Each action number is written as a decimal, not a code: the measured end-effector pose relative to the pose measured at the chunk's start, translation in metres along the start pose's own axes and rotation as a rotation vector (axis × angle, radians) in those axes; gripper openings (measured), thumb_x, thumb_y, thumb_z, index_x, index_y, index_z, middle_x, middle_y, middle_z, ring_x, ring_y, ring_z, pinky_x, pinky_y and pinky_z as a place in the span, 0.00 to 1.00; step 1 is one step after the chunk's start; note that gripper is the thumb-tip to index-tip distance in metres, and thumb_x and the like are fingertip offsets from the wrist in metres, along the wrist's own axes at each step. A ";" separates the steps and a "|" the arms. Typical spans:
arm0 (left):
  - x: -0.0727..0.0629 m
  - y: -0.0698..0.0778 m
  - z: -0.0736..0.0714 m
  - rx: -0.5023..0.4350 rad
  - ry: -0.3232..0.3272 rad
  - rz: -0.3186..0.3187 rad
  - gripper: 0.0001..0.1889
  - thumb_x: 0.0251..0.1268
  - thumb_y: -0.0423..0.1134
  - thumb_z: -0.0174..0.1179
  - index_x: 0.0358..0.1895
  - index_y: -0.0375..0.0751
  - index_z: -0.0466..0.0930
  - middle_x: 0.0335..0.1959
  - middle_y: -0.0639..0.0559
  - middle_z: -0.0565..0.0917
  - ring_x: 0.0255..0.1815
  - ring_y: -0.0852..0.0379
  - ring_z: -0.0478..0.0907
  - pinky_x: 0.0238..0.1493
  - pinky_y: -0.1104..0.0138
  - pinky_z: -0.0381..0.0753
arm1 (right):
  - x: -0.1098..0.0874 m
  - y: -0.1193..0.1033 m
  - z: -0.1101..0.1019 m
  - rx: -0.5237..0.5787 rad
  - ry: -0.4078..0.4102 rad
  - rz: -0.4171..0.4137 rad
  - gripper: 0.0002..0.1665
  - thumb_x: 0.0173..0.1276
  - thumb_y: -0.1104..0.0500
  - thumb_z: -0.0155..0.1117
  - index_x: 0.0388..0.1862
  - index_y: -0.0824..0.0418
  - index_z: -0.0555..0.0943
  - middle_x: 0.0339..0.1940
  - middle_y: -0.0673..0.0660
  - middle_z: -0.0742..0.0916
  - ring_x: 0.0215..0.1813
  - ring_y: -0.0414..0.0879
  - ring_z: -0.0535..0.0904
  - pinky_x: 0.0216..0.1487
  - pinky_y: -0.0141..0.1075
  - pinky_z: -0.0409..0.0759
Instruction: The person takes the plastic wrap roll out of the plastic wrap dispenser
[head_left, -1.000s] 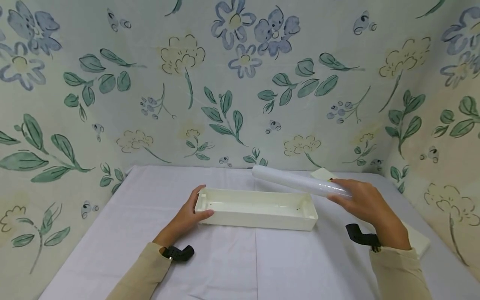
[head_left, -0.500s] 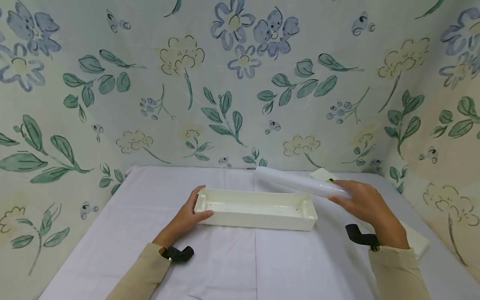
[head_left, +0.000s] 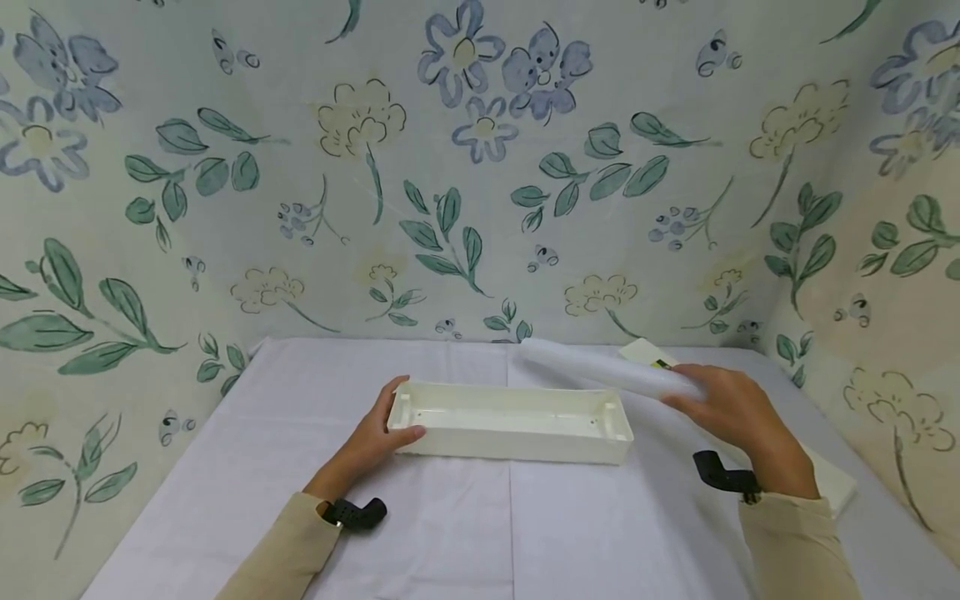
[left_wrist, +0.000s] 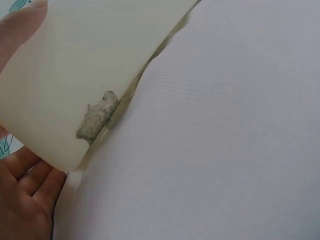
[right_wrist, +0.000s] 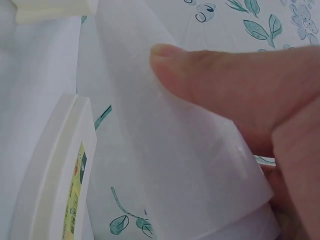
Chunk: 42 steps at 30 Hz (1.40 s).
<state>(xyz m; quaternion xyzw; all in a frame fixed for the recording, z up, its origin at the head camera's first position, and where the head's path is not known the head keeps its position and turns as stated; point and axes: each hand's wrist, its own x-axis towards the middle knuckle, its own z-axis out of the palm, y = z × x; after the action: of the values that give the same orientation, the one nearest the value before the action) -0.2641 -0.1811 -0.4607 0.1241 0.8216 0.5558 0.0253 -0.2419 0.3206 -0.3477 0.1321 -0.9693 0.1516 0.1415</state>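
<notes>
A long, narrow, cream plastic box (head_left: 510, 444) stands open-topped in the middle of the table. My left hand (head_left: 378, 425) grips its left end, thumb on the near wall and fingers round the far corner. A greyish patch (left_wrist: 97, 119) marks the box's lower edge in the left wrist view. My right hand (head_left: 731, 408) holds a whitish roll of plastic wrap (head_left: 592, 367) by its right end, thumb along the top. The roll slants behind and above the box's right end, its far end pointing left. In the right wrist view, loose film edges (right_wrist: 235, 220) show near the roll's end.
A long cream lid-like piece (head_left: 831, 479) with a yellow-green label (right_wrist: 75, 195) lies at the right, partly hidden under my right hand and forearm. White cloth (head_left: 285, 417) covers the table. Floral fabric (head_left: 450, 208) hangs behind and at both sides.
The roll's left end has shifted slightly right and down. Both hands keep their holds, and the box stays in place while the head view tilts a little.
</notes>
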 end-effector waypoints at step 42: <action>-0.001 -0.005 0.001 0.011 0.007 0.001 0.47 0.57 0.50 0.68 0.75 0.64 0.46 0.72 0.47 0.62 0.67 0.46 0.65 0.65 0.44 0.62 | -0.003 0.017 0.001 -0.025 -0.030 0.090 0.34 0.59 0.48 0.72 0.56 0.71 0.77 0.46 0.71 0.83 0.37 0.58 0.77 0.36 0.55 0.75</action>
<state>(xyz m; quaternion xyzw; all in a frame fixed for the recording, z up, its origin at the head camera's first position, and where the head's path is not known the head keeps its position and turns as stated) -0.2635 -0.1822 -0.4654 0.1229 0.8245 0.5519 0.0215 -0.2442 0.3369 -0.3538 0.0888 -0.9781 0.1437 0.1215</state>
